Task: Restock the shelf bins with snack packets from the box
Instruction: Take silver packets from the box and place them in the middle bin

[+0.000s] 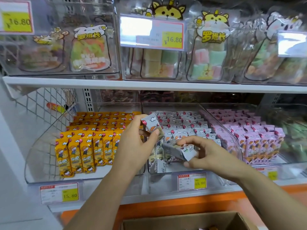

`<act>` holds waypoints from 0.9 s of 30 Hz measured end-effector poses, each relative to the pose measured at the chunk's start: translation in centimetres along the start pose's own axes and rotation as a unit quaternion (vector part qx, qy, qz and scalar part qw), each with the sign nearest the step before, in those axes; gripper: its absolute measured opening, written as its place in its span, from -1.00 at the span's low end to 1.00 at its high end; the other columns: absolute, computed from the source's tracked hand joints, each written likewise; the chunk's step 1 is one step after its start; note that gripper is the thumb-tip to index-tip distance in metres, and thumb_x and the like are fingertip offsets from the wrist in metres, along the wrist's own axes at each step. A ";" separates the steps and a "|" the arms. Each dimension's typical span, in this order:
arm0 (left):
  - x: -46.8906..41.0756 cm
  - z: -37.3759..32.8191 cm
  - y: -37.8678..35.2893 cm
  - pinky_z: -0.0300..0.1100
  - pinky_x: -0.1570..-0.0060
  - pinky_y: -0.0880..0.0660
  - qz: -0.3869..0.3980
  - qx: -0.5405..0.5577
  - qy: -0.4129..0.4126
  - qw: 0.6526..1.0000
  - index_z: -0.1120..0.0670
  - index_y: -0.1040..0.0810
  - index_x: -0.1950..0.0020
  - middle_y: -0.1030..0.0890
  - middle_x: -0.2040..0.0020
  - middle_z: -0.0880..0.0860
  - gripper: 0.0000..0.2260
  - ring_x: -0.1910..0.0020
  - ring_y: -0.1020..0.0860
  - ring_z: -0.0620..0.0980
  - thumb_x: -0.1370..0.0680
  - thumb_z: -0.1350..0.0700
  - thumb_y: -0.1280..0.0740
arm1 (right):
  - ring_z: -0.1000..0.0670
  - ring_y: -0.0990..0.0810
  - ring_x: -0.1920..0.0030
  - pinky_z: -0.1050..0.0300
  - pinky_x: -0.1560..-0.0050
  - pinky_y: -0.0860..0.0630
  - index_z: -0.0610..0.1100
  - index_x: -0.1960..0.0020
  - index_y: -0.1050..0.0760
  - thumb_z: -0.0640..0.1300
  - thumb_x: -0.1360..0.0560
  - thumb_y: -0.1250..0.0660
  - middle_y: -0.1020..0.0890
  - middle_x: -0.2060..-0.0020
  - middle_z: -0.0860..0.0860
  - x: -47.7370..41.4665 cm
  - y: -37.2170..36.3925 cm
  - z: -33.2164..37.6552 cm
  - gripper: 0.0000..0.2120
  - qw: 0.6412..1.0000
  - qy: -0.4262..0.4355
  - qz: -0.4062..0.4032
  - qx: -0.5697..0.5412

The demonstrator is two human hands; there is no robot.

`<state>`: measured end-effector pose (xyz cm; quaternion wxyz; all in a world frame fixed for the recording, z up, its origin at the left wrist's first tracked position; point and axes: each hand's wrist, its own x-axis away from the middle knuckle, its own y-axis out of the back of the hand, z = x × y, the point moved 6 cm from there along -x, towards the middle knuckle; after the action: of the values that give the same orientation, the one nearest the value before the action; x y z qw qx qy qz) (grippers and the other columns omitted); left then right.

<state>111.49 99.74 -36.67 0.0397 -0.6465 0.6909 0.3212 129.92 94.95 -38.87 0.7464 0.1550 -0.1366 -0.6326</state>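
Packet (150, 124) pinched upright in the left hand (134, 145); right hand (211, 155), fingers (187, 140) curled round a second packet (176, 150), over the middle bin (162, 181). Each probably wants slotting upright at the front, matching the rows.

Over the middle bin (166, 180), open room runs beneath the upper shelf board (149, 86). Its front is crowded by the left hand (134, 143) and right hand (206, 153) gripping white packets (152, 124); packed rows (182, 121) fill its rear, and 2 clear walls (221, 128) flank it.
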 end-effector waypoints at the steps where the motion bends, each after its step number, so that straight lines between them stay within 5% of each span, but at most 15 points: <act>1: 0.0 0.1 0.0 -0.52 0.21 -0.40 -0.002 0.000 0.001 1.000 -0.07 -0.42 -0.16 -0.56 0.10 -0.19 -0.76 0.13 -0.51 -0.36 -0.53 0.07 -0.36 | -0.09 -0.41 0.32 0.00 0.13 -0.35 0.15 -0.03 -0.57 -0.11 -0.29 -0.53 -0.49 -0.17 -0.35 0.2 0.1 0.1 -0.64 1.000 -0.004 -0.004 -0.011; 4: 0.3 0.1 -0.1 -0.29 0.17 -0.50 -0.005 -0.024 0.003 1.000 -0.07 -0.42 -0.25 -0.58 0.13 -0.13 -0.70 0.16 -0.54 -0.22 -0.53 -0.01 -0.34 | -0.06 -0.62 -0.07 -0.13 -0.19 -0.50 0.09 0.06 -0.61 0.08 -0.25 -0.58 -0.55 -0.25 0.06 0.7 0.9 0.1 -0.70 0.999 -0.014 -0.044 -0.007; 6: 0.5 0.0 -0.2 -0.25 0.22 -0.46 -0.003 -0.034 0.005 0.999 -0.08 -0.41 -0.27 -0.58 0.18 -0.09 -0.68 0.20 -0.53 -0.19 -0.53 -0.03 -0.33 | -0.29 -0.56 -0.12 -0.30 -0.20 -0.45 0.00 0.10 -0.61 0.00 -0.35 -0.49 -0.57 -0.17 0.19 1.0 1.3 0.4 -0.84 0.996 -0.009 -0.084 0.005; 8: 0.7 -0.5 -0.3 -0.41 0.29 -0.35 -0.005 -0.046 -0.004 0.999 -0.11 -0.41 -0.23 -0.54 0.21 -0.11 -0.72 0.23 -0.50 -0.24 -0.54 -0.03 -0.33 | -0.32 -0.59 0.07 -0.20 -0.08 -0.52 -0.03 0.12 -0.58 -0.14 -0.44 -0.42 -0.61 -0.13 0.13 1.2 2.1 0.4 -0.95 0.992 0.006 -0.122 0.015; 10: 0.7 -1.1 -0.3 -0.50 0.29 -0.34 -0.005 -0.056 -0.010 0.998 -0.13 -0.41 -0.17 -0.52 0.20 -0.14 -0.76 0.20 -0.47 -0.30 -0.54 -0.01 -0.34 | -0.09 -0.53 0.26 -0.01 0.10 -0.51 -0.02 0.04 -0.55 -0.26 -0.45 -0.40 -0.62 -0.11 -0.02 1.6 3.0 0.2 -0.83 0.989 0.017 -0.147 0.010; 16: -0.2 -3.0 -2.4 -0.38 0.41 -0.38 0.043 -0.064 0.015 0.997 -0.17 -0.30 -0.29 -0.54 0.32 -0.08 -0.63 0.32 -0.52 -0.21 -0.54 -0.02 -0.34 | 0.11 -0.64 0.04 0.22 0.04 -0.56 0.06 -0.16 -0.44 -0.49 -0.44 -0.30 -0.61 -0.07 0.00 1.6 5.4 0.2 -0.49 0.975 0.058 -0.168 -0.134; 20: -1.4 -3.5 -5.8 -0.41 0.43 -0.35 0.114 -0.106 0.008 0.988 -0.15 -0.28 -0.32 -0.61 0.23 -0.05 -0.62 0.33 -0.56 -0.16 -0.56 -0.01 -0.32 | 0.06 -0.58 0.00 0.14 -0.07 -0.51 0.14 -0.16 -0.39 -0.37 -0.44 -0.38 -0.58 -0.01 0.03 0.8 6.4 0.4 -0.51 0.983 0.066 -0.172 -0.024; 23: -2.3 -3.0 -7.4 -0.41 0.40 -0.37 0.144 -0.137 0.018 0.980 -0.14 -0.30 -0.31 -0.62 0.14 -0.03 -0.64 0.31 -0.55 -0.13 -0.56 0.00 -0.32 | 0.09 -0.46 0.17 0.13 0.03 -0.49 0.06 -0.23 -0.38 -0.29 -0.42 -0.44 -0.51 0.09 0.08 -0.6 6.2 -0.2 -0.51 0.981 0.056 -0.171 0.074; 27: -3.2 -1.8 -9.2 -0.33 0.30 -0.36 0.184 -0.189 0.018 0.964 -0.11 -0.33 -0.35 -0.58 -0.12 0.03 -0.62 0.14 -0.53 -0.09 -0.56 0.00 -0.33 | 0.01 -0.55 0.13 0.05 0.03 -0.52 -0.03 -0.40 -0.28 -0.15 -0.43 -0.44 -0.54 0.00 0.04 -2.8 5.8 -1.9 -0.40 0.947 0.018 -0.146 0.285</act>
<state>121.10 101.97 -37.33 -0.1557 -0.5093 0.7255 0.4358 135.42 98.69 -38.29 0.5726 0.3910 -0.2733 -0.6668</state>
